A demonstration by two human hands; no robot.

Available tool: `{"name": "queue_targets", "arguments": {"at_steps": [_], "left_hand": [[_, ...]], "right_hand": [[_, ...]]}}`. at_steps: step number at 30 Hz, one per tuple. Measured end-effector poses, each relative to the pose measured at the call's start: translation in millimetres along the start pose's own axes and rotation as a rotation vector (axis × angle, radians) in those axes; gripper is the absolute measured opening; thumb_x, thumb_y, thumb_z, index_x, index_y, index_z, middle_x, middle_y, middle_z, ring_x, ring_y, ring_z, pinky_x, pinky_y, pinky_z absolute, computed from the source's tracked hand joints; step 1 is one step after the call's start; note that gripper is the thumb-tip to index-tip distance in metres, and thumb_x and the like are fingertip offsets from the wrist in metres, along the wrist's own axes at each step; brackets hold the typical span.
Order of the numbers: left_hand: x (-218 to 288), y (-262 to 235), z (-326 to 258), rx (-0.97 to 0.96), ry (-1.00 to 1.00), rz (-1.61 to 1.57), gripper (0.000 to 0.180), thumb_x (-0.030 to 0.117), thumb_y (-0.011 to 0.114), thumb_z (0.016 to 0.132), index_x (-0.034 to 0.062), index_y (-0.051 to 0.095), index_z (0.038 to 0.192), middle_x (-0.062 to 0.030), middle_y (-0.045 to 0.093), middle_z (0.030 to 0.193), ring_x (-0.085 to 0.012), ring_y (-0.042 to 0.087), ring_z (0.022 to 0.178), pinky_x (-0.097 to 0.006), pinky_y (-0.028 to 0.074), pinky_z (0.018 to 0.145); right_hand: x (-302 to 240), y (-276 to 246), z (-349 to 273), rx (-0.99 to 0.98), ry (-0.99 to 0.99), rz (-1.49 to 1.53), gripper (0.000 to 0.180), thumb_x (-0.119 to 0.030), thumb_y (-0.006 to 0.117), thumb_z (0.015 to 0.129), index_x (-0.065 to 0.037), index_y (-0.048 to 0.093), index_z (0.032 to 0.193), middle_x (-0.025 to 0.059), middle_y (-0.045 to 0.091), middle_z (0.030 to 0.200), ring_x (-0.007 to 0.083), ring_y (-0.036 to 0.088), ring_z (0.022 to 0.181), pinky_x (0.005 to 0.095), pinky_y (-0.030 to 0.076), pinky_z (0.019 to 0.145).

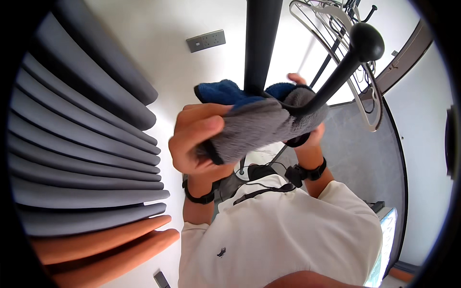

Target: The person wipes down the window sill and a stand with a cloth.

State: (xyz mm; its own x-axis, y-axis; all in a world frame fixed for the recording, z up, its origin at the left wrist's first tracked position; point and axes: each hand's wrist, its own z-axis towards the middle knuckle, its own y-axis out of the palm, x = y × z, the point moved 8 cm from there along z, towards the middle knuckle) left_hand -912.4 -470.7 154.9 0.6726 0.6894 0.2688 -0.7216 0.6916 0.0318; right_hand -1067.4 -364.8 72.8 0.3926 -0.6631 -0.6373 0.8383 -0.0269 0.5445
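A thick, fluffy cloth point(252, 127), grey on one face and blue on the other with dark edging, lies around the black pole of a coat stand point(261, 45). My left hand point(194, 139) grips the cloth's left end, fingers curled over it. Beyond the stand's curved black hook point(331, 79), my right hand point(314, 137) holds the right end of the cloth. Most of that hand is hidden behind the cloth and hook; one fingertip shows above. The hook ends in a round knob.
White and dark clothes hangers point(357, 91) hang at the upper right. Grey curtain folds point(96, 158) fill the left side, with orange ones point(110, 249) below. A grey socket plate point(205, 41) sits on the white wall. A lit screen point(384, 245) stands at the lower right.
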Motion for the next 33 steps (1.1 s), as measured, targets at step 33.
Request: {"name": "queue_targets", "arguments": {"at_steps": [33], "left_hand": [[-136.4,-29.9,-155.7,-0.320,-0.476,-0.586,0.046,0.008,0.068,0.087,0.0009,0.049,0.128,-0.0115,0.056,0.122,-0.0136,0.056,0.108,-0.030,0.044,0.093]], "right_hand": [[-3.5,104.2,71.3,-0.068,-0.308,-0.505,0.054,0.000,0.068,0.066,0.000,0.051,0.117,0.0076,0.057,0.106,0.0148,0.055,0.098,0.0283,0.045,0.084]]}}
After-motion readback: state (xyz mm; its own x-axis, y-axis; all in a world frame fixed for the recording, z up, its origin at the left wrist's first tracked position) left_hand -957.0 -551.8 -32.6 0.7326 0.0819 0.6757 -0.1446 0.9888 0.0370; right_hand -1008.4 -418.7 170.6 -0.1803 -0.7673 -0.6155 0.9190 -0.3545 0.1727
